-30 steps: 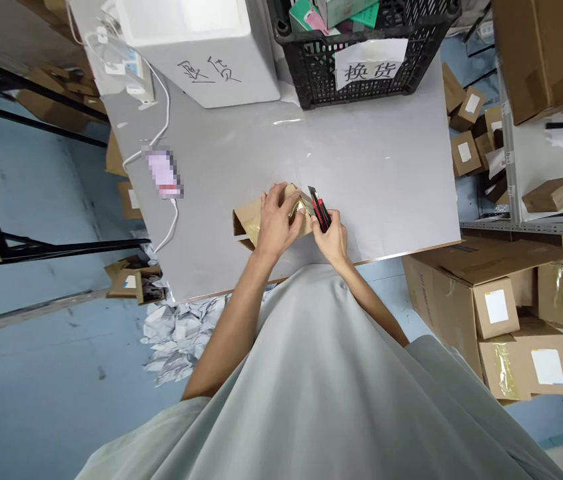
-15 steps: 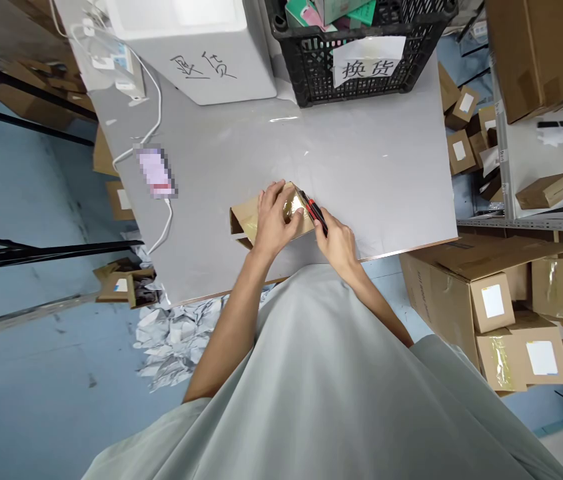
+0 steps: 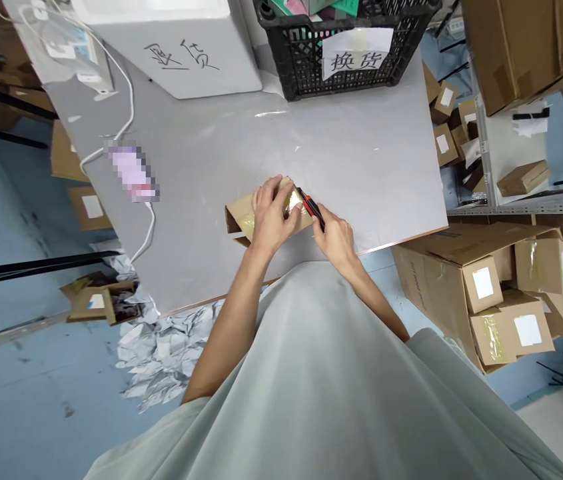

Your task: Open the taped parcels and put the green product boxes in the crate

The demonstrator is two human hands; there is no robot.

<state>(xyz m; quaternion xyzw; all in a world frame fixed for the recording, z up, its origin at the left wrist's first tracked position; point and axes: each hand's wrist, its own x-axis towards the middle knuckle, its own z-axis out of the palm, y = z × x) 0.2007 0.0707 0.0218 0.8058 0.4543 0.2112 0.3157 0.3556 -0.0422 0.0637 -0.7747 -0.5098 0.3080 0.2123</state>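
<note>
A small brown cardboard box (image 3: 242,215) sealed with shiny tape lies on the grey table (image 3: 371,167) near its front edge. My left hand (image 3: 271,220) presses down on top of the box, fingers curled over it. My right hand (image 3: 336,239) grips a red and black utility knife (image 3: 311,208), whose tip rests against the taped right end of the box.
A white bin (image 3: 181,47) with handwriting and a black crate (image 3: 341,60) with a paper label stand at the table's back. A phone on a white cable (image 3: 131,173) lies at left. Cardboard boxes (image 3: 486,293) crowd the floor at right; crumpled paper (image 3: 161,347) lies below the table.
The knife has tilted down from upright and its tip now lies against the box's taped end. My left hand stays on the box. The view has shifted slightly.
</note>
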